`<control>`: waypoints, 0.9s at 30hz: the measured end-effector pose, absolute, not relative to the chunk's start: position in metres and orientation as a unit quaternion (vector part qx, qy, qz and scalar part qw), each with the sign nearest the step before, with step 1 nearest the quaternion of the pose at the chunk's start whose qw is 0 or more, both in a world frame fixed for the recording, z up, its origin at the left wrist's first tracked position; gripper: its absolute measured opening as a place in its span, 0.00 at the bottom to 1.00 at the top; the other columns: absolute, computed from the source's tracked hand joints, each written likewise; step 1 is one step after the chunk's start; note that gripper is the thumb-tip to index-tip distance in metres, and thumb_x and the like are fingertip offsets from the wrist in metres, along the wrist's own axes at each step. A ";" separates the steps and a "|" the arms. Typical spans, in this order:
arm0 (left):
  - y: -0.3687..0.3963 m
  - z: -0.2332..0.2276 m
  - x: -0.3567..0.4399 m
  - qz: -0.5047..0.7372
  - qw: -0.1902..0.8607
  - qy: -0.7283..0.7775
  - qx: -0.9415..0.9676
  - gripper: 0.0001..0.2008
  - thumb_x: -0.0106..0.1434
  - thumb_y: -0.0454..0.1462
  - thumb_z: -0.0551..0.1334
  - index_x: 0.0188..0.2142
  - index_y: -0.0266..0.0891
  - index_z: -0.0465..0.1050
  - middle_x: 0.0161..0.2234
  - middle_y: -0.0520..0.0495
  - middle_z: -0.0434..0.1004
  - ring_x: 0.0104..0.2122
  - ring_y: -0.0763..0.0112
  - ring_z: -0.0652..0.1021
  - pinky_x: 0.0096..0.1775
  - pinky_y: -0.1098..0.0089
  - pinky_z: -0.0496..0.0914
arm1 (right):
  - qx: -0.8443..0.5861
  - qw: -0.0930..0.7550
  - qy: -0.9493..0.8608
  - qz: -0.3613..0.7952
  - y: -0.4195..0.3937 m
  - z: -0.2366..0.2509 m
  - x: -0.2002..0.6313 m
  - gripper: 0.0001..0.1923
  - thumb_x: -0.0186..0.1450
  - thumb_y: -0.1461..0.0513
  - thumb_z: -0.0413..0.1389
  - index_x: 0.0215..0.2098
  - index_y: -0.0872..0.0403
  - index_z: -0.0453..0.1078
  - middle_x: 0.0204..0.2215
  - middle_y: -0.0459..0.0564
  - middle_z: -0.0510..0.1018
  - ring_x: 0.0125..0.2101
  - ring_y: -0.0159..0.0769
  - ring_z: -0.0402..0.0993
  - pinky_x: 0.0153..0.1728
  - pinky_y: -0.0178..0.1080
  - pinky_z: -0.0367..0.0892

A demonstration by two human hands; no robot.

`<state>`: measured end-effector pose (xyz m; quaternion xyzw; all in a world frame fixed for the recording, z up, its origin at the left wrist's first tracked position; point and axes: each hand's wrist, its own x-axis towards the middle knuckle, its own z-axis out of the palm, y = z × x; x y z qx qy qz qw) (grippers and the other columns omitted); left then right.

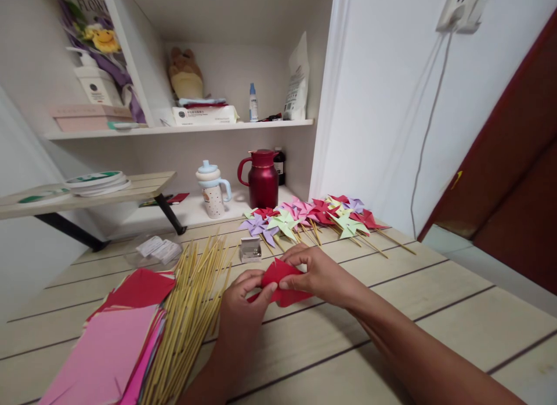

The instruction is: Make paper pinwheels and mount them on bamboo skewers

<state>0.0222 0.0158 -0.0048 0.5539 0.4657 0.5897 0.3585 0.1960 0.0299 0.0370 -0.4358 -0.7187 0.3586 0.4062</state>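
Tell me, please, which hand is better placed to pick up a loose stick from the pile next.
Probably the left hand: it is beside the loose sticks, with the right hand farther off. Both hold the red paper, so the left would first have to let go.

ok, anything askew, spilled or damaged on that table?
No spill or damage that I can see. Just untidy: the sticks lie in a loose heap, ends fanned unevenly, and the paper stack beside them has edges out of line.

Sticks [185, 312] between paper stack [102, 347] and hands [242, 300]
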 end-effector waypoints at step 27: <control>0.017 -0.005 0.025 0.574 0.601 0.405 0.381 0.32 0.41 0.44 0.76 0.47 0.37 0.76 0.45 0.36 0.81 0.46 0.49 0.80 0.50 0.55 0.71 | -0.410 0.536 -0.397 0.622 0.030 0.025 0.170 0.13 0.44 0.59 0.71 0.27 0.58 0.80 0.23 0.49 0.82 0.21 0.33 0.73 0.27 0.34 0.65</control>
